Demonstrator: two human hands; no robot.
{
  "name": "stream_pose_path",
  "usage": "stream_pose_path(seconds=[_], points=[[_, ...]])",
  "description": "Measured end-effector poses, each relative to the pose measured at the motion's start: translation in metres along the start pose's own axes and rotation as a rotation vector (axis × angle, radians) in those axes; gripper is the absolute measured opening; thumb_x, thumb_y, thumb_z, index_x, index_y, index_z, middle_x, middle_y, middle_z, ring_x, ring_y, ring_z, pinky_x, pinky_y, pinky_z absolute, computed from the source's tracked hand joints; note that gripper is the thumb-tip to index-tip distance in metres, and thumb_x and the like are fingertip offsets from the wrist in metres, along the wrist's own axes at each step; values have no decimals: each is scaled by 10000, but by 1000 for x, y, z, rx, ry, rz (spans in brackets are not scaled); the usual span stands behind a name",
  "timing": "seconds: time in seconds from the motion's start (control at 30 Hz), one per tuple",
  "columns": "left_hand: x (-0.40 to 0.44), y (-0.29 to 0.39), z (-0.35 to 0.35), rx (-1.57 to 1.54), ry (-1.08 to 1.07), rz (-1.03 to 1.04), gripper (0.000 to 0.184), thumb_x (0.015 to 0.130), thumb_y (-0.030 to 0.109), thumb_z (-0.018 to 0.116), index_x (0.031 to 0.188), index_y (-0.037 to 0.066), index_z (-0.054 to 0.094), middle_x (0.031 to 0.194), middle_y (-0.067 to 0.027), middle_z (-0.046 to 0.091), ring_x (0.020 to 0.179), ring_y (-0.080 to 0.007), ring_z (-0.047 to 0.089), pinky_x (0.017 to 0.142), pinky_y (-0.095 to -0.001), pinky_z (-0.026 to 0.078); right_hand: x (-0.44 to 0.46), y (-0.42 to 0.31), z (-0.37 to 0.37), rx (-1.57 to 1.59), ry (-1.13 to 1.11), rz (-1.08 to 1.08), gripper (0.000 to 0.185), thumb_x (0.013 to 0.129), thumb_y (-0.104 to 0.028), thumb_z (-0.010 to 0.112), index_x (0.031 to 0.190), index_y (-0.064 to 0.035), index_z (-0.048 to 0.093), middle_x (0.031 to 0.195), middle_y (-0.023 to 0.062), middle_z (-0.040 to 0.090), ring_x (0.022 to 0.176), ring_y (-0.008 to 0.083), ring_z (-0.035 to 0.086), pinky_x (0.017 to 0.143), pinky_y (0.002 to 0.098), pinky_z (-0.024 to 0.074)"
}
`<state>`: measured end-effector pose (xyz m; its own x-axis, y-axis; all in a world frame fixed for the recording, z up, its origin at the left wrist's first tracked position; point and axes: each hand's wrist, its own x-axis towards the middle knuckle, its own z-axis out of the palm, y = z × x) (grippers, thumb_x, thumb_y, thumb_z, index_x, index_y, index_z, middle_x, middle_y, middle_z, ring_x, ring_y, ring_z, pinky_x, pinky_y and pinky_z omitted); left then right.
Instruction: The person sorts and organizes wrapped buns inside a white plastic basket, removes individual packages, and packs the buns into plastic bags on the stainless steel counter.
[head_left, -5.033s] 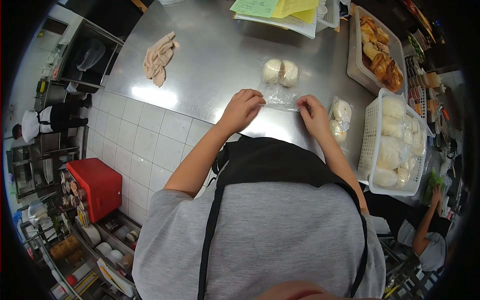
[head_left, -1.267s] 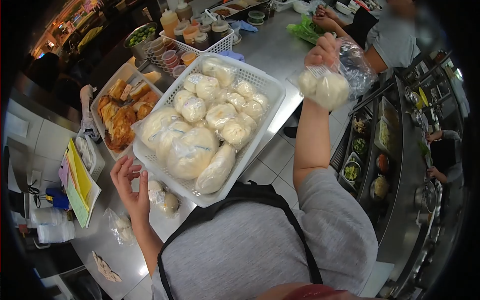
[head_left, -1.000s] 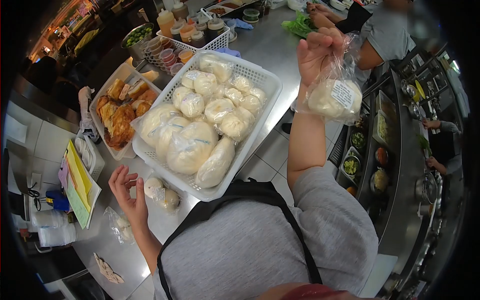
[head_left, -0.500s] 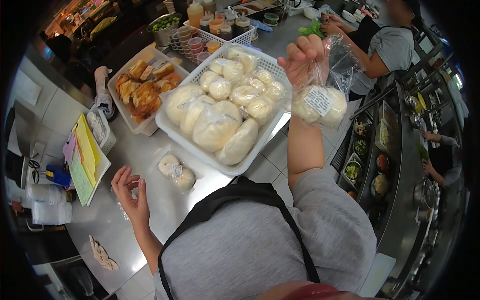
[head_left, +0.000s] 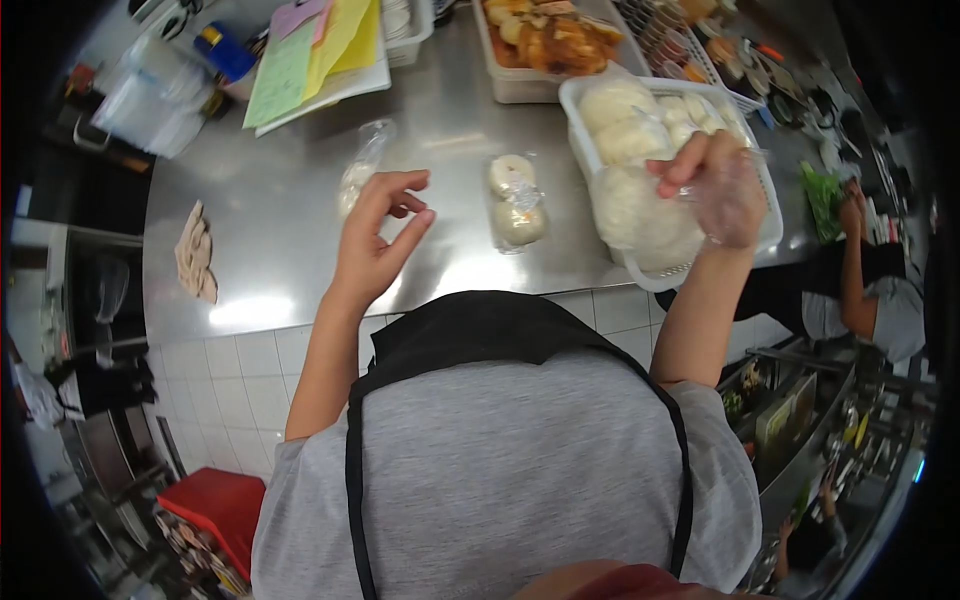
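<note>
My right hand (head_left: pixel 722 190) is over the white plastic basket (head_left: pixel 640 272), with its fingers curled and clear plastic wrap showing around them. It grips the plastic bag, but blur and the hand hide what is inside. Large bagged dough pieces (head_left: pixel 630 220) lie in the basket below and beside it. My left hand (head_left: pixel 375 235) hovers over the steel table, fingers apart and holding nothing. Just behind it lies a clear plastic bag (head_left: pixel 362 165) with something pale inside. Between my hands sits a wrapped pair of pale dough balls (head_left: pixel 516 205) with a label.
A tub (head_left: pixel 530 90) of browned food stands behind the basket. Papers and folders (head_left: pixel 325 65) lie at the back left, near stacked clear containers (head_left: pixel 150 95). A crumpled cloth (head_left: pixel 196 252) is on the table's left. A co-worker (head_left: pixel 840 290) handles greens (head_left: pixel 822 198) at right.
My right hand has come down from its raised hold of the labelled bag to the basket. My left hand stays open over the table. The view has turned toward the table's left part.
</note>
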<state>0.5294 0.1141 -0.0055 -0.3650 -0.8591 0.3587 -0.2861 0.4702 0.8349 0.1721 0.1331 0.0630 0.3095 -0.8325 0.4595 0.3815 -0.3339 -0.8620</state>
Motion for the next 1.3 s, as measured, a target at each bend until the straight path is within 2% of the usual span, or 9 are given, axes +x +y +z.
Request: stream_pose_path(seconds=[0.23,0.33,0.4,0.67,0.87,1.03,1.1,1.2,1.3], points=[[-4,0,2,-470,-181,-91,497,884,245,617,1314,77,433,1152,-84,554,984,-152,542,791,-277,437,43,85,63,-313,-262,307,304,973,-306,425,881,-30,512,1053,151,602,1040,274,556,949,377,414],[-1,9,8,-208,-274,-296,457,869,258,633,1251,51,492,1031,-73,603,910,-167,578,730,-305,480,49,97,78,-566,-266,419,226,932,-249,525,962,-25,545,1132,105,574,1085,224,514,952,323,381],[-8,-10,14,-292,-232,-358,350,888,236,610,1171,47,528,964,-60,608,847,-146,580,699,-278,479,42,102,82,-752,-323,225,233,875,-220,617,1006,-37,556,1138,83,550,1054,196,521,912,310,403],[-14,-23,27,-865,-182,-592,202,890,236,643,877,42,592,802,-21,622,693,-75,575,594,-229,492,-3,145,134,-641,104,409,291,773,-202,734,898,-50,519,846,48,526,684,127,512,611,246,441],[3,-17,11,-291,2,-387,124,895,139,622,849,35,573,682,15,551,629,-42,531,533,-197,438,5,143,92,-479,363,353,176,798,-58,667,825,-49,493,775,-19,519,661,74,504,611,227,433],[6,-4,12,-134,34,-320,116,904,121,582,834,36,546,653,13,545,565,-46,492,499,-200,411,21,84,95,-902,346,-107,116,785,-40,640,837,-28,537,801,65,558,750,157,555,693,267,450],[4,-4,26,-197,-24,-310,136,910,129,563,825,27,531,631,-12,545,546,-58,476,487,-220,385,18,74,122,-914,-58,65,135,791,-53,623,897,-3,555,870,126,585,782,254,582,732,317,470],[3,7,36,-35,0,-119,145,908,129,563,829,13,527,597,-29,525,547,-65,504,476,-262,381,8,105,132,-823,-85,326,132,810,-58,601,919,12,577,930,147,603,868,305,576,780,358,466],[-5,8,43,-60,-65,-98,155,898,138,566,817,14,517,584,-96,530,522,-177,531,493,-323,398,-11,131,121,-1110,-43,176,118,830,-53,571,923,11,606,987,152,615,944,327,548,810,395,451]])
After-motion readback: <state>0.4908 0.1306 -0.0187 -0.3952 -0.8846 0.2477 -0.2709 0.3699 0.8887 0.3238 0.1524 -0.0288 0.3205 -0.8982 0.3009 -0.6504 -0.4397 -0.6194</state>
